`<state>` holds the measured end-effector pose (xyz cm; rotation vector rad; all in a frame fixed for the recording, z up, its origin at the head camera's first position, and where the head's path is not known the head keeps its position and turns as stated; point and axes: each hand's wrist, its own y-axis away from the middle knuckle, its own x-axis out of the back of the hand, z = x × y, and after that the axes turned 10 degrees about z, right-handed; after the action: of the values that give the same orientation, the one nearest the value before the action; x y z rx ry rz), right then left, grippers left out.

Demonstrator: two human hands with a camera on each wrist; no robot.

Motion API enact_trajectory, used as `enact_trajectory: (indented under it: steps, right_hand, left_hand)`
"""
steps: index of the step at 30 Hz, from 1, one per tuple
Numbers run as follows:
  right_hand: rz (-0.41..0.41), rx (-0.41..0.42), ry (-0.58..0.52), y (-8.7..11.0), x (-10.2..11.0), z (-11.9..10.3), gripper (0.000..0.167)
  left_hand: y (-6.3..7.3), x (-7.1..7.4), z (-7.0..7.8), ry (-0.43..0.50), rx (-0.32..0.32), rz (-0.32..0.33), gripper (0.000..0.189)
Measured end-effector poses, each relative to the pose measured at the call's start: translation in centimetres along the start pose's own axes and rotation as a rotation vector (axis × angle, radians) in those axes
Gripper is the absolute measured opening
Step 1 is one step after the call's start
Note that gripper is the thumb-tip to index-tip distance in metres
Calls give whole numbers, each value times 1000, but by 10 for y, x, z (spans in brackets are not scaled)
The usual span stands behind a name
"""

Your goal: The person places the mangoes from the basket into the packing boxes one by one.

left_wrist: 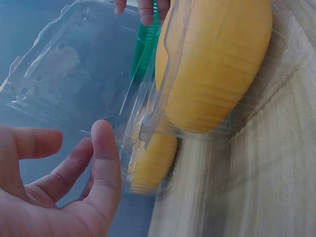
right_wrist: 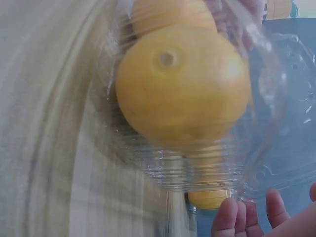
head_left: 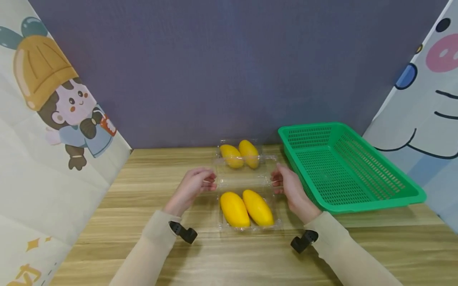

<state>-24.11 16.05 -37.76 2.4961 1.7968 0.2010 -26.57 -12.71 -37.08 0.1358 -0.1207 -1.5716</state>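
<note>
A clear plastic clamshell box (head_left: 250,229) lies on the table in front of me, with two yellow mangoes (head_left: 234,209) in its base. Its clear lid (left_wrist: 64,64) stands raised at the far side. Left of the lid is my left hand (head_left: 196,184), fingers loosely bent and thumb apart, with nothing pinched in the left wrist view. My right hand (head_left: 290,186) is at the lid's right edge; its fingertips (right_wrist: 227,213) are close to the plastic, and whether they touch it I cannot tell. Behind the lid, a second clear box holds two more mangoes (head_left: 249,151).
To the right stands a green plastic basket (head_left: 358,208) with perforated walls, close to my right hand. A dark blue-grey panel (head_left: 200,71) rises behind the wood-grain table (head_left: 154,171). Printed cartoon sheets flank both sides.
</note>
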Motion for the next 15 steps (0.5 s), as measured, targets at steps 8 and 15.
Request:
enact_trajectory:
  steps: [8, 15]
  right_hand:
    - [-24, 7, 51, 10, 8, 4, 30]
    - [-47, 52, 163, 20, 14, 8, 30]
  left_hand:
    - [11, 3, -3, -34, -7, -61, 25]
    - [19, 4, -6, -61, -22, -99, 17]
